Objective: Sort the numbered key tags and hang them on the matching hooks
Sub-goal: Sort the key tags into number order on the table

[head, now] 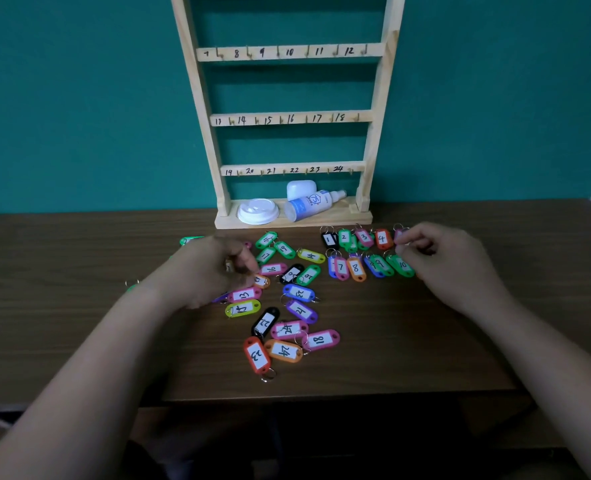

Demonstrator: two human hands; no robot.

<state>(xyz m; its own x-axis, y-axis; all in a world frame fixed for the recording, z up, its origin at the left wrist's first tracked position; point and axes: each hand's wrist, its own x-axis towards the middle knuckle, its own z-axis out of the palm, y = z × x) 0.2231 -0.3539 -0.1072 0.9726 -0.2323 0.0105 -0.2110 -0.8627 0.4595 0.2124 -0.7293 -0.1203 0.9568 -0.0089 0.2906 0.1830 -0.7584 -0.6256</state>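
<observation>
The wooden rack (373,140) stands upright at the back of the tabletop (391,341), with its numbered hooks (278,51) set along three rails. Loose key tags (242,295) lie scattered on the tabletop in front of the rack. To the right, sorted tags form two rows: the back row starts at the black tag 1 (328,239), and the front row ends at the green tag 10 (402,265).

The left hand (214,268) is curled over the orange tag (263,281); whether it is gripping the tag cannot be told. The right hand (443,254) pinches the pink tag (398,234) at the end of the back row.

A white lid (257,211), a spray bottle (308,206) and a white case (301,188) rest on the rack base.
</observation>
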